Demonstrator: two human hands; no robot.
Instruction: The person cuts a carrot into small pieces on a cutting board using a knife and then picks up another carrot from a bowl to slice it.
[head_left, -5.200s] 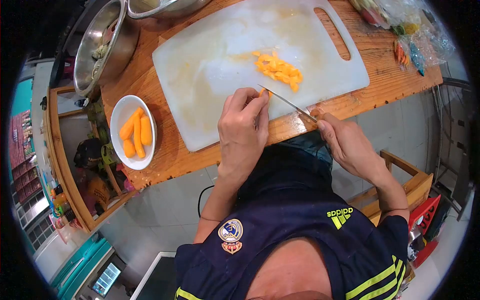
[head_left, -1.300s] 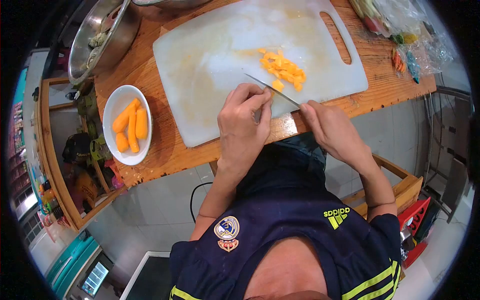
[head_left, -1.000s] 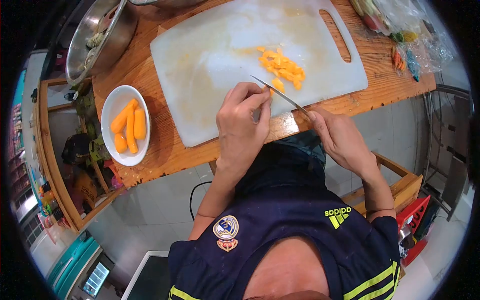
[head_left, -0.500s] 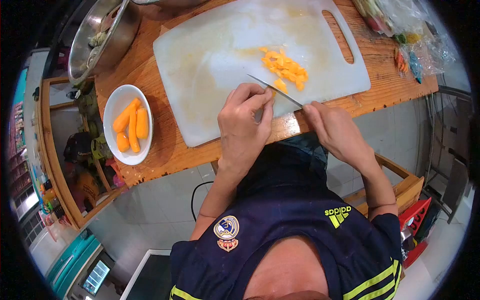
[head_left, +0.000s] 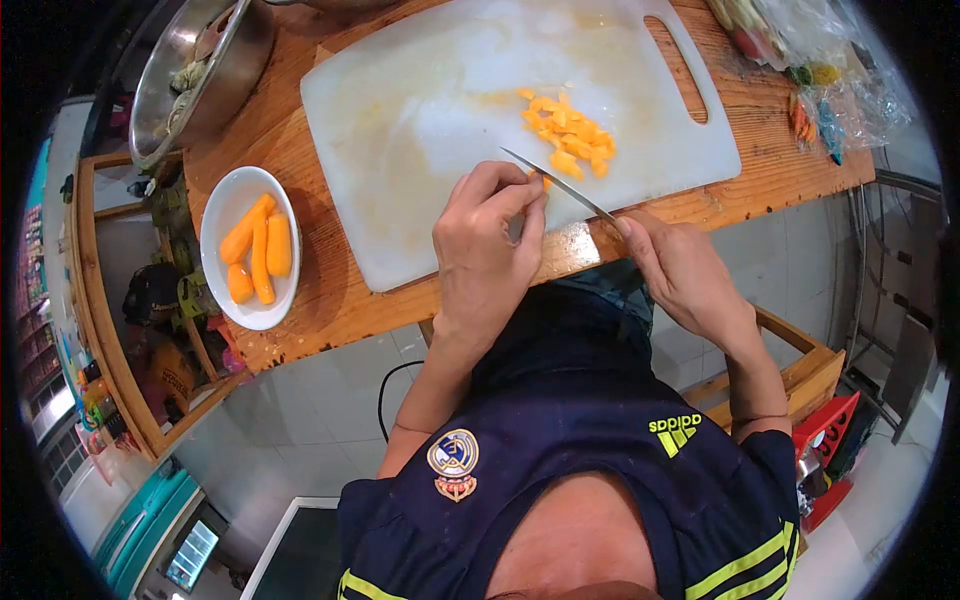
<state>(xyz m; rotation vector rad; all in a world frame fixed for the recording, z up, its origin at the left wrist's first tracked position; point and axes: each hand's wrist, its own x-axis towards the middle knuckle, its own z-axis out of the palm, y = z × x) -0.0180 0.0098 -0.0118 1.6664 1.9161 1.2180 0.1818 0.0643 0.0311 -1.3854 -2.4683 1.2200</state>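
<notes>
My left hand [head_left: 487, 240] is closed in a pinch at the near edge of a white cutting board [head_left: 420, 150]. A small piece of carrot [head_left: 543, 180] shows at its fingertips, mostly hidden by the fingers and blade. My right hand [head_left: 692, 275] grips a knife [head_left: 563, 185] by its handle, with the blade slanting up and left across the board beside my left fingertips. Chopped orange carrot pieces [head_left: 567, 130] lie in a loose heap just beyond the blade. Left of the board, a white bowl [head_left: 219, 195] contains several peeled carrots [head_left: 279, 245].
A metal bowl [head_left: 228, 85] with contents I cannot make out stands at the far left of the wooden table [head_left: 318, 305]. Clear plastic bags [head_left: 845, 50] with vegetables lie at the far right. The table's near edge runs just in front of my body.
The knife has shifted slightly right, and its blade sits a little farther from the left fingers. My left hand keeps its pinch in nearly the same place.
</notes>
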